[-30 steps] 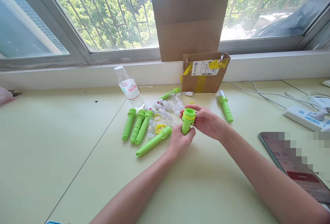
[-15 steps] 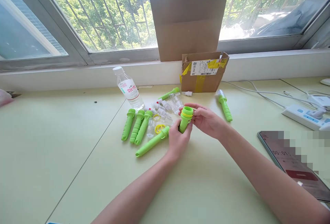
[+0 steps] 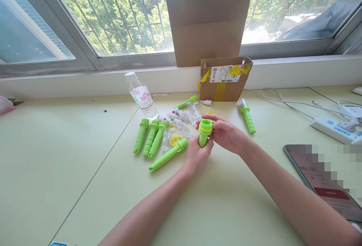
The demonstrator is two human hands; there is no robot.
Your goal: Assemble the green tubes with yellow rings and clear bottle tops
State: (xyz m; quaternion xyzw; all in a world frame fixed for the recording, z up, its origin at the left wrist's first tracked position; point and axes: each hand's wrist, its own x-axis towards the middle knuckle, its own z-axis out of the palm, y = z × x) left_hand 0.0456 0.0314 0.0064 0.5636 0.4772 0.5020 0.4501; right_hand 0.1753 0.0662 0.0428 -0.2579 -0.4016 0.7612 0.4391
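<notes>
My left hand [image 3: 198,151] is wrapped round the lower part of a green plastic flashlight body [image 3: 203,139], held upright with its open threaded end facing up. A yellow rubber ring [image 3: 205,129] sits round its neck, below the thread. My right hand [image 3: 226,132] has its thumb at the near side of the neck and its fingers reaching behind it. To the left lie several more green bodies [image 3: 155,139], one of them [image 3: 169,156] close to my left wrist. Loose yellow rings [image 3: 175,141] and clear plastic heads [image 3: 165,140] lie among them.
A water bottle [image 3: 143,99] stands behind the parts. A cardboard box [image 3: 223,87] is against the sill. On the right are a green flashlight with a clear head [image 3: 247,117], a power strip [image 3: 330,128] with cables, and a phone [image 3: 319,185].
The flashlight body and both hands have hardly moved; the small shift mostly matches the camera's. A yellow ring now shows behind my right fingers.
</notes>
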